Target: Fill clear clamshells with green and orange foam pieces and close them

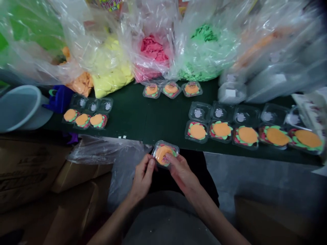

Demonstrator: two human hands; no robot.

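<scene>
left hand [143,174]: grip pinched the clamshell pack [165,154] edge
right hand [181,169]: grip grasped same pack, thumb on lid
worktop [158,119]: open filled packs [252,134] lay right

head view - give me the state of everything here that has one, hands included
clamshell in hands: lid shut, burger toy inside
left hand: pinching the clamshell's left edge
right hand: thumb pressing on the lid
row of five clamshells: lids open, filled
row of three clamshells on the left: lids open, filled
three clamshells at the back: lids shut
bag of pink pieces: open at top
white tub: upright
</scene>
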